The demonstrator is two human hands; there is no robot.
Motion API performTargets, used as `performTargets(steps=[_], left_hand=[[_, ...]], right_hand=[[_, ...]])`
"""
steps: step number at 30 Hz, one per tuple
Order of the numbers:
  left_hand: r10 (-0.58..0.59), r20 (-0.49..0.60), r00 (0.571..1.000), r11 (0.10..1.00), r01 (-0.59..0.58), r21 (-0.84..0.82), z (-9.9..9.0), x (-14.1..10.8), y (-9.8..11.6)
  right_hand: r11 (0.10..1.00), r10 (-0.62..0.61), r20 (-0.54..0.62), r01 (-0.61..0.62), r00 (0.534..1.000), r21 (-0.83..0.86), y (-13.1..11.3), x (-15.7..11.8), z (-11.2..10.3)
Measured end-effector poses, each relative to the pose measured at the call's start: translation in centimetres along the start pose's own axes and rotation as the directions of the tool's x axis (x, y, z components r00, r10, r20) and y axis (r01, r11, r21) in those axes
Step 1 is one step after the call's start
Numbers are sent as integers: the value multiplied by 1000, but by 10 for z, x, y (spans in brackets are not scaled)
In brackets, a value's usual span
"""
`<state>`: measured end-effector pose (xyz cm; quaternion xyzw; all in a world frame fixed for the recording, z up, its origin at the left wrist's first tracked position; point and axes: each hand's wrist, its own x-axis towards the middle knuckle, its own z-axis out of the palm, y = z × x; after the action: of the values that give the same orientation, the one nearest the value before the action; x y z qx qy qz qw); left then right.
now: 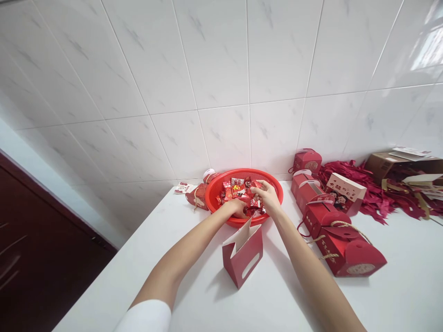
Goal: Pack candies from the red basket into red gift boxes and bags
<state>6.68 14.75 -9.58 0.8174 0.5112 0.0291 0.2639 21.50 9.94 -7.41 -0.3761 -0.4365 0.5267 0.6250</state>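
Observation:
A round red plastic mesh basket (244, 176) sits against the wall, heaped with wrapped sweets (235, 190) in red and white packets. My left hand (237, 207) reaches in at the basket's near rim, its fingers down among the sweets. It is unclear whether they grip anything. Over the middle of the heap, my right hand (267, 196) pinches its fingertips together on what looks like a wrapped sweet (258, 186). Just in front of the basket, below both forearms, stands an open red paper gift box (242, 254) with a white inside.
Assembled red gift boxes (341, 242) with rope handles stand along the white counter (214, 276) on the right. Beyond them lie dark red ribbons (377, 193) and a cardboard box (384, 163). A small red pouch (197, 197) sits left of the basket. White tiles rise behind; a dark red door (41, 249) lies left.

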Motion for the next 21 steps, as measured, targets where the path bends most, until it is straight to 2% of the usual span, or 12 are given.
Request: performTargets(steps=[6,14,17,19,21], left_hand=[[-64,158,985,997,54,63,-5,-4,8],[1,203,979,993,22,-112,-9,-11,7],[57,111,992,958,-24,-285,-13,-12,3],[90,-20,996,899,-90,-429,-15,-11,0],[78,-177,981,826,-163,-539,-18,-10,-2]], right_hand=[[1000,-5,8,5,1000,13,1,0,0],[1000,-6,-6,6,1000,19,0,-1,0],[999,-15,-28,16,999,29,0,-1,0],[999,-24,-54,26,998,38,0,-1,0],[998,-26,-74,30,997,49,-1,-1,-1]])
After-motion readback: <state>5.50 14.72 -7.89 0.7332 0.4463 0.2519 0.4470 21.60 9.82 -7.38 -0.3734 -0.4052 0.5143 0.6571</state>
